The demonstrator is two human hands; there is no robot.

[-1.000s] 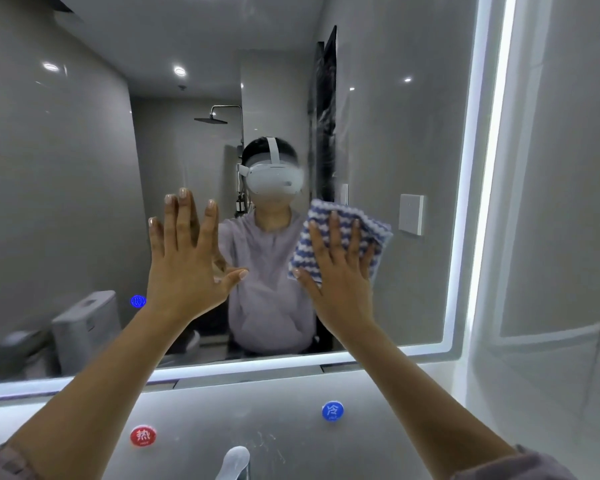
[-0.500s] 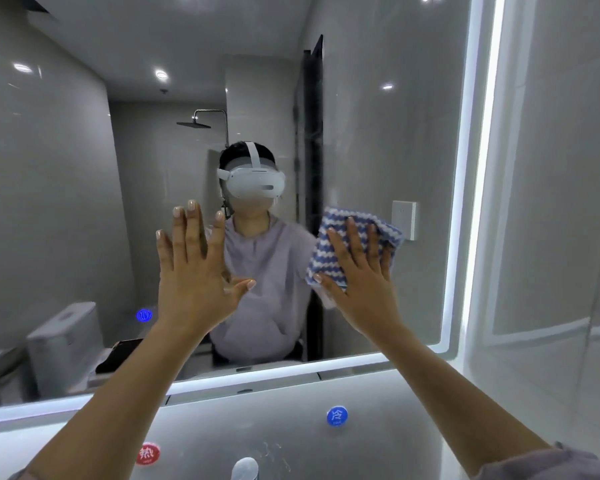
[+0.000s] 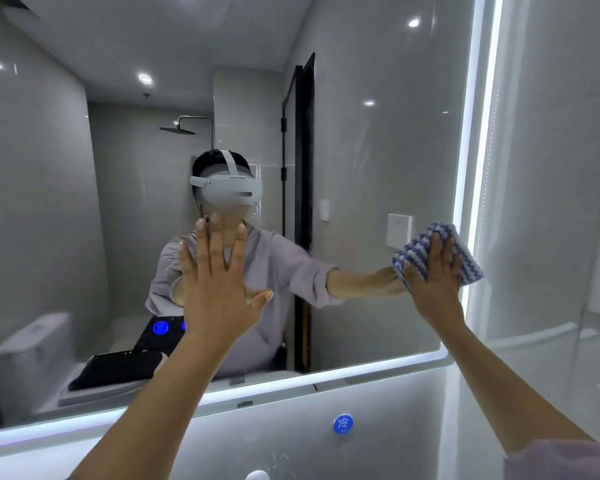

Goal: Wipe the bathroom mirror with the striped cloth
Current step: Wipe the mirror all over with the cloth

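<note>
**A:** So, where does the blue-and-white striped knitted cloth sit right now?

**B:** Flat against the large wall-mounted glass mirror, close to its lit right edge, about mid-height. The right hand presses it there with straight, spread fingers. Nothing is curled round it or pinched.

**A:** And the left hand?

**B:** Also flat on the glass, further left and well apart from the cloth. Its fingers are straight, thumb out, holding nothing. It looks like a brace.

**A:** How would you expect that cloth to behave?

**B:** Light, soft and limp, I'd judge. It looks folded into a thick pad, with corners sticking out above and to the right of the palm. Held only by pressure, it could bunch or slip from under the hand on smooth glass.

**A:** Where should it be held, then?

**B:** Middle of the pad under the palm, fingertips near its upper edge, so it drags along evenly. For the strip by the lit edge, hooking the thumb over a fold would probably give more control.

**A:** Any care for the mirror itself?

**B:** It's rigid, slick and breakable. Firm, even pressure should do, without leaning the body's weight through either hand.
</note>
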